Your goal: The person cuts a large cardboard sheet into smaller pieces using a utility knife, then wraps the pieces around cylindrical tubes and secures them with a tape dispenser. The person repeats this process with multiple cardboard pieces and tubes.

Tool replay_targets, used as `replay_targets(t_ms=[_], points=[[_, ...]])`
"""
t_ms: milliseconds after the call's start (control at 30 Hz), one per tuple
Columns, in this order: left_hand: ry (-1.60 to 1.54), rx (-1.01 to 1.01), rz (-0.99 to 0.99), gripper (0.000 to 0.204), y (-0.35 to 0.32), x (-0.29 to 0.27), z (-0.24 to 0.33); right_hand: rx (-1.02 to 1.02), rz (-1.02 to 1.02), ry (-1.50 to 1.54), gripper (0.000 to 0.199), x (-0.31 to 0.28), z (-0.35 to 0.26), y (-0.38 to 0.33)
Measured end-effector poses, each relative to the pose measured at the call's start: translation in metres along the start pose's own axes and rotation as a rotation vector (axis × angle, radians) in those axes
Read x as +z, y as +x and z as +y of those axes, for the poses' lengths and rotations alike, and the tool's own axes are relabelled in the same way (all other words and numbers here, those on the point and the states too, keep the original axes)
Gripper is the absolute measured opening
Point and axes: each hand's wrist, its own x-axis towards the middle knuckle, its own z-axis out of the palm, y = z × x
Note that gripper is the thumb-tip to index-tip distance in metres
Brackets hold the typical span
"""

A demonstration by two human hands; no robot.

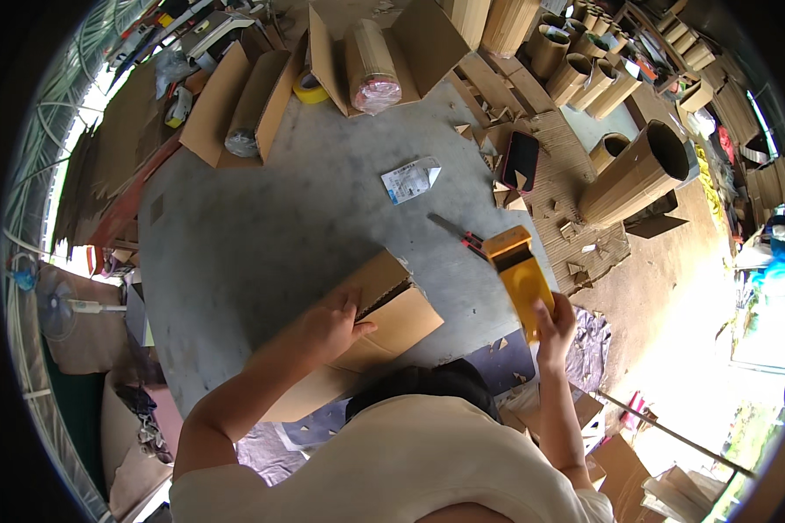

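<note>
A long brown cardboard box [401, 327] lies slantwise on the grey table, close to my body. My left hand [327, 331] rests on it, thumb and fingers closed at the gap between its flaps. To the right, my right hand [554, 331] grips the lower end of a yellow, block-shaped hand tool [523, 283] with a dark slot near its top; its exact kind is unclear. This tool is held up near the table's right edge. Just left of its upper end lies a knife [455, 232] with a red and black handle.
A printed label sheet [412, 180] lies mid-table. Two open cartons with wrapped rolls [373, 65] stand at the far edge, with yellow tape [310, 87] between them. On the right, a phone [521, 161] lies among cardboard scraps near a tall cardboard tube [635, 179].
</note>
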Motion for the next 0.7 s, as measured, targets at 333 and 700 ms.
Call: replay_targets(t_ms=[333,700], points=[[-0.451,0.251,-0.044,0.049,0.018,-0.043,-0.01,0.328,-0.214,0.387,0.036,0.099,-0.114,-0.084],[-2.339,0.102,-0.314,0.04,0.057,0.009,-0.03,0.392,-0.052,0.283,0.033,0.112,-0.143,-0.088]])
